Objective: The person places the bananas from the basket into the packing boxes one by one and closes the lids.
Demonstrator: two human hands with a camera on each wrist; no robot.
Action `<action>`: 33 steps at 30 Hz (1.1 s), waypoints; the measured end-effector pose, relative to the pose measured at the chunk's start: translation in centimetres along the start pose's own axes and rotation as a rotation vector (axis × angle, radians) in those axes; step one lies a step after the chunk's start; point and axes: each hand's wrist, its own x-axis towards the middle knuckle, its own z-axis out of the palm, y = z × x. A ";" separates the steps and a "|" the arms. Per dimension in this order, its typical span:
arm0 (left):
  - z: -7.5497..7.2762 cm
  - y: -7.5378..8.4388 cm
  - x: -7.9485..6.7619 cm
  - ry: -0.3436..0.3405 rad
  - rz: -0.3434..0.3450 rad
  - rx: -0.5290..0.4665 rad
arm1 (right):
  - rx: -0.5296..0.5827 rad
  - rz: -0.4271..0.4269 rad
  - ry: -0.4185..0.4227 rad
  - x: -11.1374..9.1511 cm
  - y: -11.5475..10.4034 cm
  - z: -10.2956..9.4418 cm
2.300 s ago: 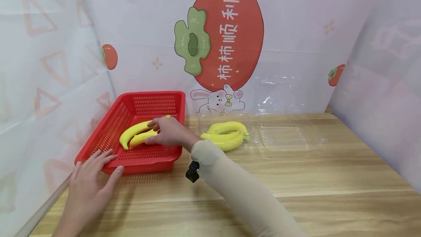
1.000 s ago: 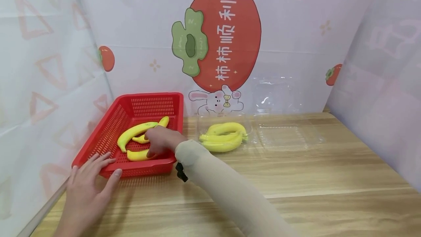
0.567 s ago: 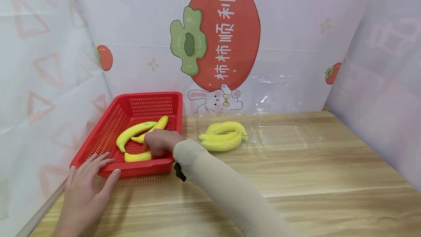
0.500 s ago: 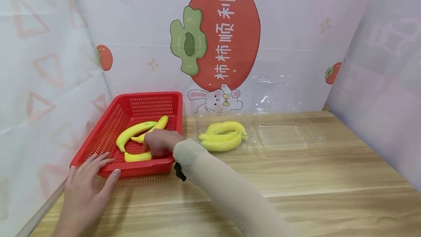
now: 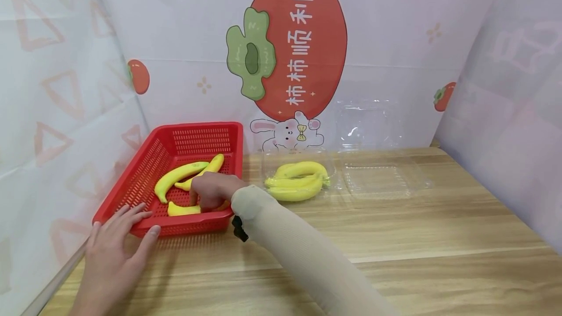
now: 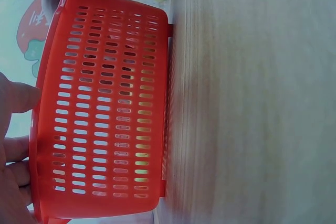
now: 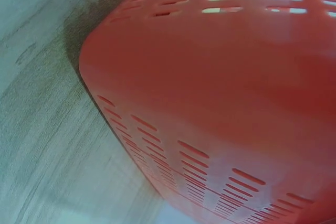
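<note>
In the head view, my right hand (image 5: 212, 190) reaches into the front right of the red plastic basket (image 5: 145, 184). Its curled fingers hold a banana (image 5: 183, 209) lying along the front wall; the hand covers the banana's middle. Behind it lie two more bananas, a long curved one (image 5: 175, 178) on the left and a slanting one (image 5: 216, 162) partly behind the hand. My left hand (image 5: 115, 252) rests on the basket's front left rim with its fingers spread. The left wrist view shows the thumb (image 6: 23, 97) at the rim.
Right of the basket, a clear plastic box (image 5: 268, 162) holds several bananas (image 5: 298, 184). Beside it stands a clear clamshell box (image 5: 375, 179) with its lid raised against the printed backdrop (image 5: 386, 52). Cloth walls (image 5: 52, 111) bound the wooden table (image 5: 395, 247).
My right hand has drawn one banana away from the others toward the basket's front wall, then slightly turned it there. The left hand stays on the rim.
</note>
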 end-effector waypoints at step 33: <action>0.0 0.1 -0.1 0.024 -0.003 0.011 | 0.767 -0.237 0.645 -2.2 2.4 0.9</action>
